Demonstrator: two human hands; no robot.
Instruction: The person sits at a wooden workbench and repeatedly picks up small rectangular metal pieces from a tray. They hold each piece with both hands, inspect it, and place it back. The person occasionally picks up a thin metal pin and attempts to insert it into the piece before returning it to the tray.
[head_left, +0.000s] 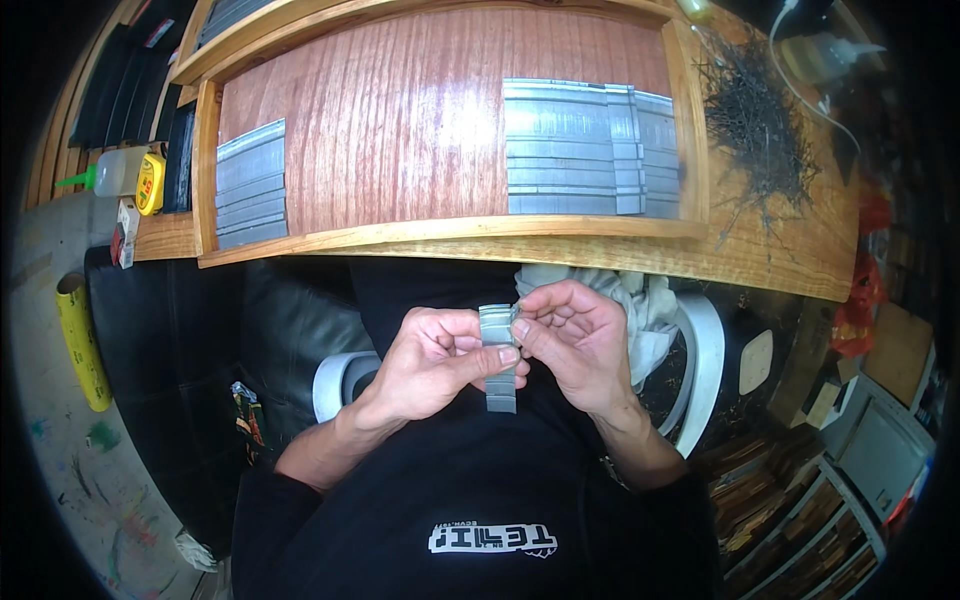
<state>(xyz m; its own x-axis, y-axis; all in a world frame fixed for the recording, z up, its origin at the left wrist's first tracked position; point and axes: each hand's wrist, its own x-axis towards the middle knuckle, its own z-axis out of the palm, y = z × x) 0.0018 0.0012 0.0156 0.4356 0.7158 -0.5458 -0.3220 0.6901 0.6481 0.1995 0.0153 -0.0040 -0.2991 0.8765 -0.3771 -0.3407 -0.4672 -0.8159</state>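
Observation:
In front of my chest I hold a narrow silver-grey strip [501, 400], made of short flat sections lying one after another. My left hand [428, 368] is closed around it, the thumb pressed across its face and the fingers behind. At the strip's upper right edge, my right hand [580, 345] pinches with thumb and forefinger. Any small piece between those fingertips is too hidden to make out. Beyond my hands lies a wooden tray [450, 229] with rows of similar grey strips [570, 150] at its right and a smaller group [251, 185] at its left.
A heap of thin dark wires [755, 140] lies on the table right of the tray. A yellow tape measure [150, 184] and a green-tipped bottle [115, 174] stand at the left. A yellow roll [84, 340] and a black seat [180, 370] are lower left.

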